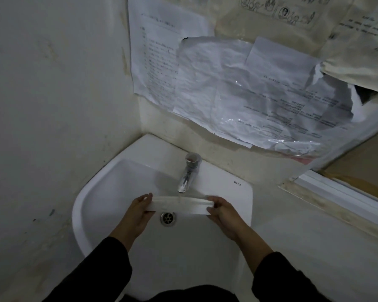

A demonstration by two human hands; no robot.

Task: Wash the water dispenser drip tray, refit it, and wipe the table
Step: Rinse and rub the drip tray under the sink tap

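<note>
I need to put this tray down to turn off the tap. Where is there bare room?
The sink ledge left of the faucet is bare, and so is the basin floor near the drain. Under the spout is crowded: drip tray, left hand, right hand.

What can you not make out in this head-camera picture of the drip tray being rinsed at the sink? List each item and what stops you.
- Underside of the drip tray: head view, faces away from the camera.
- Fingertips of the left hand and right hand: head view, curled behind the tray ends.
- Text on the wall papers: head view, too small and blurred.
- Whether water reaches the drain: head view, stream from the tap too faint.
</note>
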